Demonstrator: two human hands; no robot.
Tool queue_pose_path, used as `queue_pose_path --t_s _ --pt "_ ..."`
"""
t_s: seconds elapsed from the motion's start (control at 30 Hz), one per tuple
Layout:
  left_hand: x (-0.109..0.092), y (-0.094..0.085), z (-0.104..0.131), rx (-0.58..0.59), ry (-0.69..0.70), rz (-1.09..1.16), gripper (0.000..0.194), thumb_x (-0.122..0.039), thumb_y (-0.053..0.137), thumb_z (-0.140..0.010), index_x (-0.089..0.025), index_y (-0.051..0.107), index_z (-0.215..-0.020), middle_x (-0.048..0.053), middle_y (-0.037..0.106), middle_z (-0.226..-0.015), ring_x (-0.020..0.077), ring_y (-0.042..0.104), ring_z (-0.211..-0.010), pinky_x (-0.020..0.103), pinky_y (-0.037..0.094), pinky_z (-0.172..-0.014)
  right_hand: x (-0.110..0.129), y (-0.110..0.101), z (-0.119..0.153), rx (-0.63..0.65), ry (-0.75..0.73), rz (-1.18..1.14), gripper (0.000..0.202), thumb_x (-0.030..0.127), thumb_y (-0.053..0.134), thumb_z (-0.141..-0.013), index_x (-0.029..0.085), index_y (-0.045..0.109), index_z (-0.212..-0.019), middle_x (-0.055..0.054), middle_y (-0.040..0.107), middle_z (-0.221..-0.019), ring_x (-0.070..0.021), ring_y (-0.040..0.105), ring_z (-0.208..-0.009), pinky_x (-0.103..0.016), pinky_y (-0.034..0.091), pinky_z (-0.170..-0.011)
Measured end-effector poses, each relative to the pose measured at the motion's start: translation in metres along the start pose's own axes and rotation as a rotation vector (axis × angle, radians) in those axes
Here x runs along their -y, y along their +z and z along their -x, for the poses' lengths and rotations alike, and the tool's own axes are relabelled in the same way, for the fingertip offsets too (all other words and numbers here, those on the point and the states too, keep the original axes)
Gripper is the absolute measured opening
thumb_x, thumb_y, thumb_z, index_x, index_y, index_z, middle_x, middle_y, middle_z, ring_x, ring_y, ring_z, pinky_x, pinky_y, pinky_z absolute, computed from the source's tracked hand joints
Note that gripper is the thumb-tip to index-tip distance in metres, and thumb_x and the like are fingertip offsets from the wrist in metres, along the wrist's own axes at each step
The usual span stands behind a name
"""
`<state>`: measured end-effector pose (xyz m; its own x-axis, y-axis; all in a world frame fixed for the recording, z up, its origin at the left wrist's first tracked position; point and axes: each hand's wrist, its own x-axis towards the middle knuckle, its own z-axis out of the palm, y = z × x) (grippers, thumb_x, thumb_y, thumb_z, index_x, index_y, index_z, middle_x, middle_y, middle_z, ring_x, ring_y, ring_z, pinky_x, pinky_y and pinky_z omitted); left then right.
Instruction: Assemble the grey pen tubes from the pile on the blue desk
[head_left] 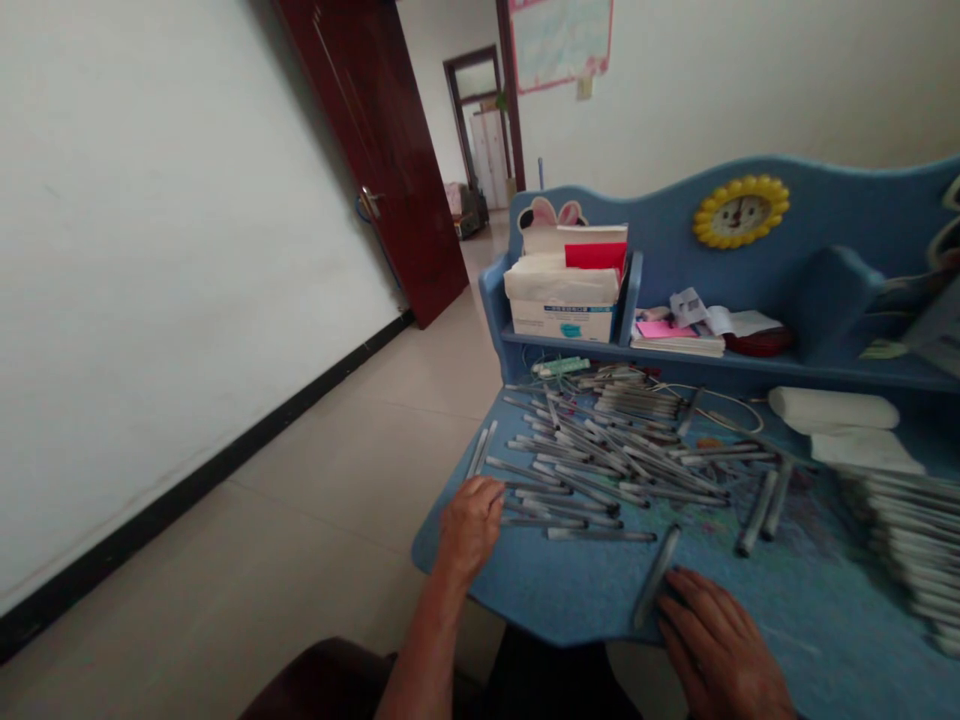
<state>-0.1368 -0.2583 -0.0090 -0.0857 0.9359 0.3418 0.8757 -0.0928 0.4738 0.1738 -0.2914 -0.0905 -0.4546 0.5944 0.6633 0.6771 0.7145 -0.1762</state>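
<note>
On desk (pixel 517 590), beside open right hand (pixel 716 635) — pen (pixel 657 577) slants away rightward — left hand (pixel 471 525) curled.

The pens (pixel 592 440) are slim and greyish with dark ends, many lying loose and crossing one another on the blue desk (pixel 529 590). A single slanted pen (pixel 657 575) lies near the front edge, and a near-parallel pair (pixel 757 512) lies further right. At the far right, more form a layered stack (pixel 915 545).
</note>
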Motion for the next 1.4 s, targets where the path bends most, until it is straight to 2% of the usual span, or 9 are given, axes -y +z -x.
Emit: queue_pose_path --t_s 0.13,0.4,0.6,0.7,0.8,0.93,1.07,1.23,1.4 --pt "-0.001 -0.012 -0.012 0.287 0.083 -0.199 0.023 -0.008 0.052 -0.069 -0.024 0.066 -0.077 0.005 0.063 -0.082 0.0209 0.057 -0.084 0.033 0.042 -0.082 0.000 0.001 0.001 0.010 0.005 0.005 0.017 0.022 0.049 -0.082 0.020 0.063 -0.089 -0.010 0.065 -0.102 -0.0257 0.059 -0.096 -0.041 0.047 -0.080" --pt "-0.004 -0.017 -0.044 0.588 0.233 -0.465 0.016 -0.013 0.047 -0.073 -0.019 0.062 -0.072 0.009 0.061 -0.081 0.0245 0.056 -0.083 0.035 0.041 -0.076 0.007 -0.001 -0.010 -0.004 0.085 0.017 0.019 0.015 0.045 -0.083 0.019 0.062 -0.090 -0.010 0.064 -0.103 -0.0241 0.056 -0.100 -0.042 0.046 -0.083" --pt "-0.011 -0.042 -0.061 0.601 0.314 -0.385 0.011 -0.015 0.049 -0.071 -0.019 0.059 -0.073 0.006 0.060 -0.080 0.0215 0.055 -0.080 0.034 0.038 -0.079 0.010 -0.005 -0.014 0.002 0.137 -0.001 0.020 0.013 0.045 -0.082 0.018 0.061 -0.092 -0.010 0.062 -0.103 -0.0244 0.055 -0.101 -0.043 0.044 -0.085" --pt "-0.015 -0.055 -0.066 0.548 0.248 -0.210 0.009 -0.019 0.050 -0.072 -0.020 0.059 -0.073 0.003 0.060 -0.075 0.0186 0.054 -0.073 0.029 0.039 -0.071 0.012 -0.003 -0.016 -0.001 0.150 -0.017 0.019 0.012 0.046 -0.082 0.018 0.060 -0.094 -0.010 0.062 -0.103 -0.0251 0.054 -0.100 -0.043 0.044 -0.084" --pt "-0.021 -0.057 -0.067 0.500 0.122 0.044 0.011 -0.025 0.050 -0.074 -0.019 0.060 -0.074 0.000 0.059 -0.068 0.0147 0.054 -0.063 0.024 0.040 -0.060 0.017 0.004 -0.026 0.014 0.209 -0.031 0.019 0.013 0.046 -0.081 0.018 0.061 -0.093 -0.011 0.061 -0.104 -0.0262 0.053 -0.100 -0.045 0.043 -0.084" --pt "-0.036 -0.036 -0.068 0.366 -0.055 0.352 0.012 -0.028 0.056 -0.072 -0.018 0.061 -0.075 -0.002 0.058 -0.057 0.0123 0.053 -0.052 0.021 0.038 -0.050 0.023 0.013 -0.047 0.038 0.232 -0.040 0.021 0.014 0.045 -0.082 0.019 0.062 -0.094 -0.009 0.061 -0.106 -0.0265 0.052 -0.102 -0.046 0.041 -0.087" --pt "-0.060 -0.007 -0.073 0.296 -0.156 0.648 0.013 -0.026 0.058 -0.070 -0.016 0.059 -0.078 0.001 0.063 -0.058 0.0134 0.057 -0.052 0.023 0.043 -0.051 0.016 0.013 -0.060 0.068 0.183 -0.074 0.022 0.013 0.044 -0.083 0.018 0.060 -0.096 -0.009 0.061 -0.107 -0.0237 0.052 -0.102 -0.040 0.042 -0.087" --pt "-0.087 0.030 -0.078 0.310 -0.342 0.975 0.023 -0.032 0.060 -0.069 -0.015 0.055 -0.085 0.001 0.062 -0.054 0.0113 0.051 -0.040 0.020 0.038 -0.039 -0.022 0.006 -0.076 0.105 0.242 -0.011 0.020 0.016 0.044 -0.086 0.018 0.062 -0.094 -0.008 0.063 -0.095 -0.0197 0.055 -0.088 -0.034 0.043 -0.081" --pt "-0.105 0.058 -0.085 0.344 -0.466 1.139 0.030 -0.037 0.060 -0.069 -0.014 0.056 -0.088 0.001 0.060 -0.052 0.0099 0.048 -0.036 0.018 0.032 -0.034 -0.067 0.008 -0.103 0.206 0.298 0.183 0.023 0.019 0.044 -0.086 0.018 0.065 -0.095 -0.008 0.063 -0.104 -0.0244 0.050 -0.104 -0.038 0.037 -0.089"
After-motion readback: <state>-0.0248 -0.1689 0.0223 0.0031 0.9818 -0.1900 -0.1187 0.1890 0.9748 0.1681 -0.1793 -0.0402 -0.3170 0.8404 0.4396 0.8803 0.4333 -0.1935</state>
